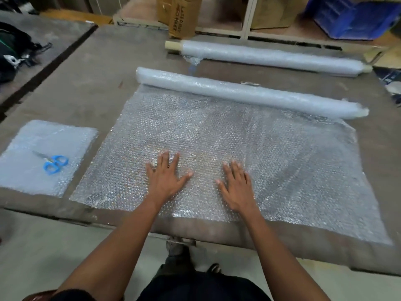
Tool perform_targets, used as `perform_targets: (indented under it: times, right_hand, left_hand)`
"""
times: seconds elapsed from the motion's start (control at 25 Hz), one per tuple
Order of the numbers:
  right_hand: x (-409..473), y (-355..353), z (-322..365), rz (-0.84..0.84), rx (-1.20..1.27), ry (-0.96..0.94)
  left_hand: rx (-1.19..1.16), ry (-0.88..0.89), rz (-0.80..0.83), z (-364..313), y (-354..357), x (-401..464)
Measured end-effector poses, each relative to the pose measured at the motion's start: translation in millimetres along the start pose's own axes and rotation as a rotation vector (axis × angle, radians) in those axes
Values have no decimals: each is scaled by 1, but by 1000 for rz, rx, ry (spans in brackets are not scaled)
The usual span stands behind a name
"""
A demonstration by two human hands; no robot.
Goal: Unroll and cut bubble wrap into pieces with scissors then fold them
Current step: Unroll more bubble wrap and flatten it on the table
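A wide sheet of bubble wrap (271, 153) lies unrolled across the brown table, still joined to its roll (249, 94) at the far side. My left hand (167, 177) and my right hand (236, 185) rest flat on the sheet near its front edge, palms down, fingers spread, holding nothing. Blue-handled scissors (53, 162) lie shut on a stack of folded bubble wrap pieces (32, 177) at the table's left front.
A second bubble wrap roll (271, 57) on a cardboard core lies farther back. Cardboard boxes (184, 16) and a blue crate (351, 18) stand behind the table. A dark bag (10, 53) sits at far left. The table's front edge (217, 229) runs just below my hands.
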State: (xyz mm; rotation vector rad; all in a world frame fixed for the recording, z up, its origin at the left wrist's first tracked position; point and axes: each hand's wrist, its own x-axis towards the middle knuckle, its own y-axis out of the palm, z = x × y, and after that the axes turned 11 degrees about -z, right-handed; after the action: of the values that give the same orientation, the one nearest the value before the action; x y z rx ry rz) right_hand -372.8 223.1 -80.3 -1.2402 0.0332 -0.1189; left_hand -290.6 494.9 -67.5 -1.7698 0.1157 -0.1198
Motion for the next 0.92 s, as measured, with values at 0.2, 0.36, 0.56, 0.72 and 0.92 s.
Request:
perform_targets:
  times: [0.2,0.36,0.56,0.72,0.92]
  right_hand:
    - [-31,-8,-11,-101,29,12]
    - [-42,-23,-48,-221,-86,268]
    - [-62,-33,-72,-159,-26,294]
    - [-92,-44,-97,-333,-17,402]
    - [-110,-49,-132,-231,-120,439]
  left_hand:
    - [29,29,-37,-8,-1,-12]
    - [-45,176,-2,-60,5,-29]
    - [14,286,84,-71,25,-54]
    - [-10,276,55,-75,24,-59]
    - [-90,472,36,-138,32,-71]
